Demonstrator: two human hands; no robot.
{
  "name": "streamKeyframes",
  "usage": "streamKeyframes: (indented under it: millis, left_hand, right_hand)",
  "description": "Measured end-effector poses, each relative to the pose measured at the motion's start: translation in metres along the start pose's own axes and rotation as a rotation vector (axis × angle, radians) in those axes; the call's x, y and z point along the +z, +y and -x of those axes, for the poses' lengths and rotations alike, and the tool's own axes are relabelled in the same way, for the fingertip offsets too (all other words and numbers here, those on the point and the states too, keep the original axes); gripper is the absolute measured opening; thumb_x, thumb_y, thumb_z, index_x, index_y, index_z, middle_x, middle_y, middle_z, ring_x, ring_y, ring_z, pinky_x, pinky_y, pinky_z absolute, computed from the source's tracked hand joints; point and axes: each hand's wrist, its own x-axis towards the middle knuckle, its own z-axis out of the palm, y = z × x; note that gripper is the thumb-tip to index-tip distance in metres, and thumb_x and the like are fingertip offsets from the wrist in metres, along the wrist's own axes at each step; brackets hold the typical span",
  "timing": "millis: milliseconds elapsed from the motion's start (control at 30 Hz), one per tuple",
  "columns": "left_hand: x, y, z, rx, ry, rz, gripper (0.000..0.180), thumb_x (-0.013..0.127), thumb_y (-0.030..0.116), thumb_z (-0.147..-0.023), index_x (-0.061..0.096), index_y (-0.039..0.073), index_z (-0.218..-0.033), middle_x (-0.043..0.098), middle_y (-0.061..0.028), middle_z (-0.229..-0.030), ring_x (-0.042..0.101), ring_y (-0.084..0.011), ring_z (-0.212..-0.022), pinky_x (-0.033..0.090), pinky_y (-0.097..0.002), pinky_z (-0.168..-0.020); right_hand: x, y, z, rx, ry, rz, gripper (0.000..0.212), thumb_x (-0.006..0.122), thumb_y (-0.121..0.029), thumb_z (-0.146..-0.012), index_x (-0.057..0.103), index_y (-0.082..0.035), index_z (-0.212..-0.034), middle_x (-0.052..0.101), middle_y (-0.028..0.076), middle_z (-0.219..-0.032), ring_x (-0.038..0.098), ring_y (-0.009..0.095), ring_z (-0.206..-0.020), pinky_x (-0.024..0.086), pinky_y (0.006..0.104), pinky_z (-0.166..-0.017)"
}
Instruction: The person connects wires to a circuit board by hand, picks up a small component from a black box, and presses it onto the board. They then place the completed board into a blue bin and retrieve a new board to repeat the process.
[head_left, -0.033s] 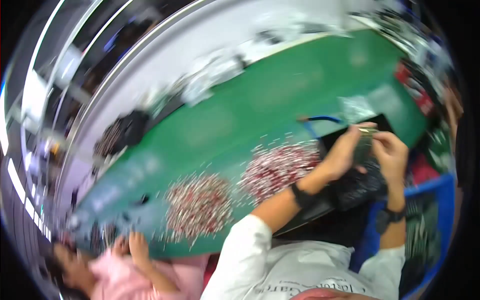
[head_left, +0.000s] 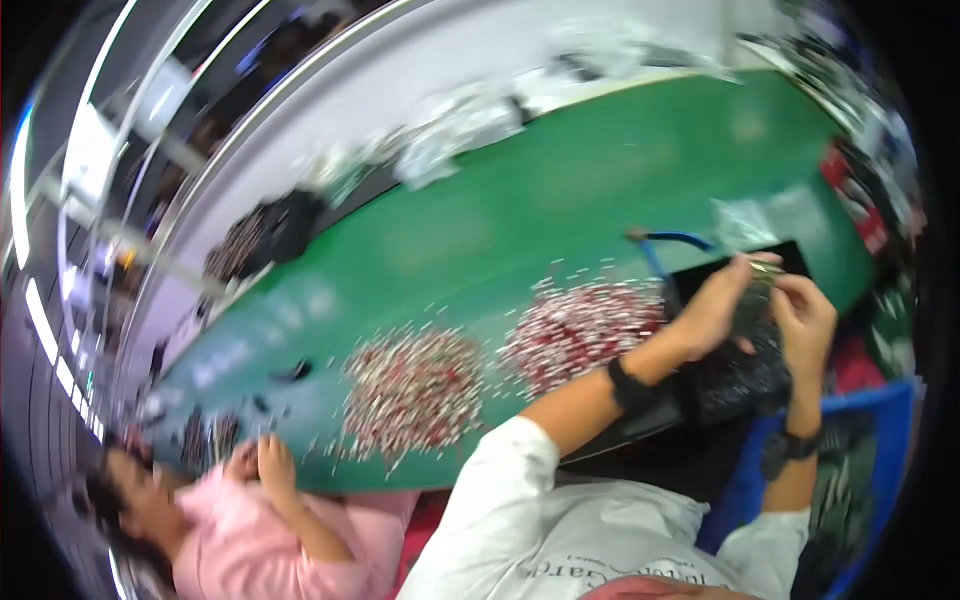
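Note:
My left hand [head_left: 715, 305] grips a flat dark green piece [head_left: 752, 315] with a yellowish, shiny top edge, held up over a black tray [head_left: 690, 285]. At the right side of that piece, the fingers of my right hand [head_left: 808, 318] are pinched together near its upper edge. What lies between those fingertips is too small and blurred to make out. Below both hands, dark glossy small parts [head_left: 740, 385] lie in the tray. Behind the tray is a curved blue handle-like thing [head_left: 680, 238], close to a clear plastic bag [head_left: 742, 222].
Two piles of small red and silver parts, a nearer-tray pile [head_left: 580, 335] and a left pile [head_left: 415, 390], lie on the green table [head_left: 560, 200]. A blue crate [head_left: 895, 440] stands at my right. To my left sits a co-worker in pink [head_left: 250, 530], hands at the table edge.
The whole scene has shifted slightly rightward in the picture as the view turns. My hands keep the same grip over the tray.

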Motion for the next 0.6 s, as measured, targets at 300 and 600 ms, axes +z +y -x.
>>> streamKeyframes:
  millis: [300,600]
  left_hand:
    - [-0.022,-0.018,0.001,0.122,0.122,-0.04,0.07,0.028,0.06,-0.1,0.042,0.001,-0.136,0.052,-0.0193,-0.117,0.064,-0.0211,-0.077,0.057,-0.0301,-0.041]
    - [-0.015,-0.002,0.012,0.318,0.211,-0.433,0.06,0.027,0.049,-0.103,0.049,-0.007,-0.108,0.062,-0.02,-0.085,0.066,-0.0249,-0.067,0.054,-0.0324,-0.044]
  right_hand:
    - [-0.022,0.093,-0.031,-0.104,-0.096,0.031,0.013,0.06,-0.005,-0.096,0.062,0.002,-0.107,0.059,0.0,-0.098,0.055,0.006,-0.087,0.045,0.0201,-0.079]
    - [-0.011,0.09,-0.04,0.05,-0.186,-0.093,0.028,0.057,-0.011,-0.1,0.06,0.004,-0.123,0.063,0.005,-0.116,0.06,0.012,-0.104,0.048,0.0251,-0.092]
